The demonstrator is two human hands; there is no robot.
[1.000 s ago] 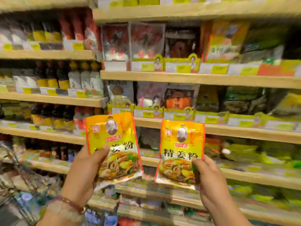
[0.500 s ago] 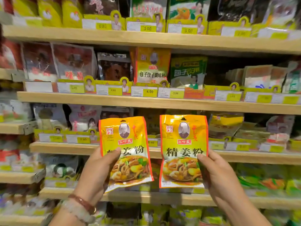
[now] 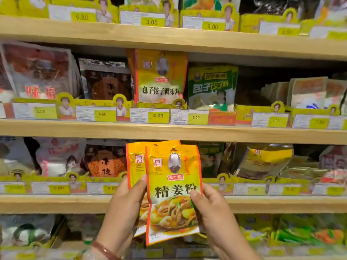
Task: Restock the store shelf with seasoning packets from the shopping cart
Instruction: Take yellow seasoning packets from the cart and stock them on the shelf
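Note:
Two yellow-orange seasoning packets overlap in front of the wooden shelf (image 3: 56, 203). The front packet (image 3: 173, 192) shows a portrait, black characters and a food picture; my right hand (image 3: 212, 216) pinches its right edge with the thumb on the face. Behind it, the rear packet (image 3: 135, 166) pokes out to the left, held by my left hand (image 3: 125, 207) with the thumb across its front. Both packets are upright, level with the third shelf row. The shopping cart is out of view.
Rows of seasoning bags fill the shelves, with yellow price tags (image 3: 158, 115) along each edge. A similar yellow packet (image 3: 161, 77) stands one shelf up, beside a green bag (image 3: 212, 87). Behind my hands, a slumped yellow bag (image 3: 266, 160) lies to the right.
The two packets, held side by side earlier, have come together so the right one now overlaps the left. My view has moved closer to the shelves.

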